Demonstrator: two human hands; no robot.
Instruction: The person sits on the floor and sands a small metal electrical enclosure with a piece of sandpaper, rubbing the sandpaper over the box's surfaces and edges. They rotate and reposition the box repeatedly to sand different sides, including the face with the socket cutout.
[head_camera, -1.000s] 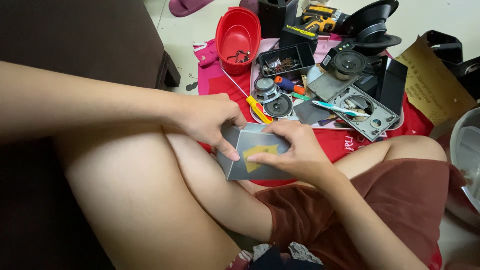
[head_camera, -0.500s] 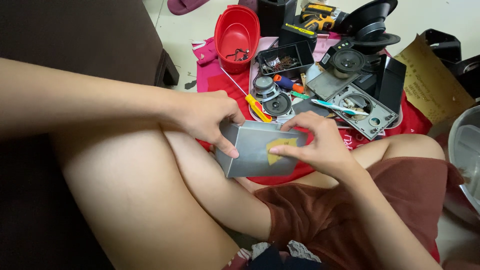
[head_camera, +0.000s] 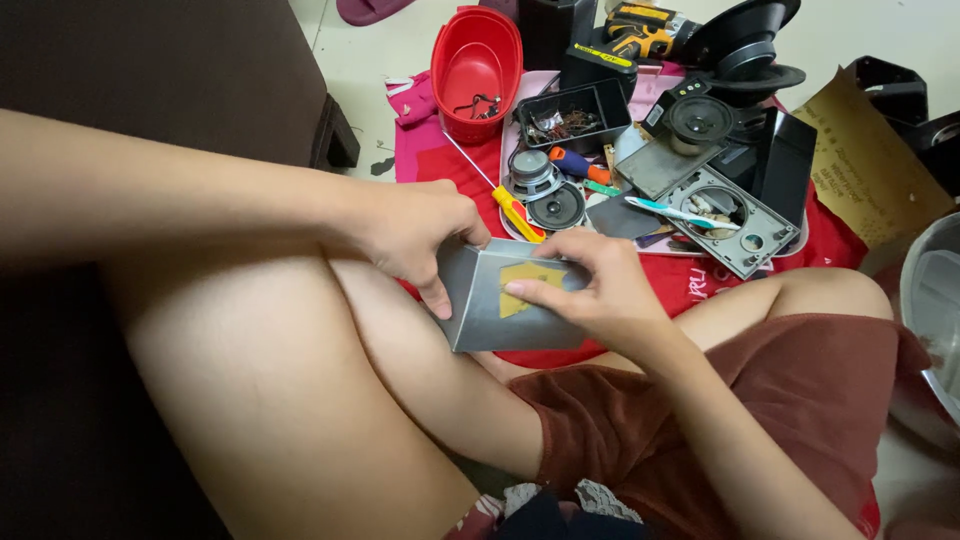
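Grey metal box with yellow patch (head_camera: 505, 310) sits over my knee; left hand (head_camera: 415, 240) clamps its edge, right hand (head_camera: 590, 290) presses the patch. Risk I see: loose grip, box slips off.

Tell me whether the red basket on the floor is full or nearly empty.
Nearly empty. The red basket shows bare red bottom, with only a small dark tangle, perhaps wire, lying inside near its front wall.
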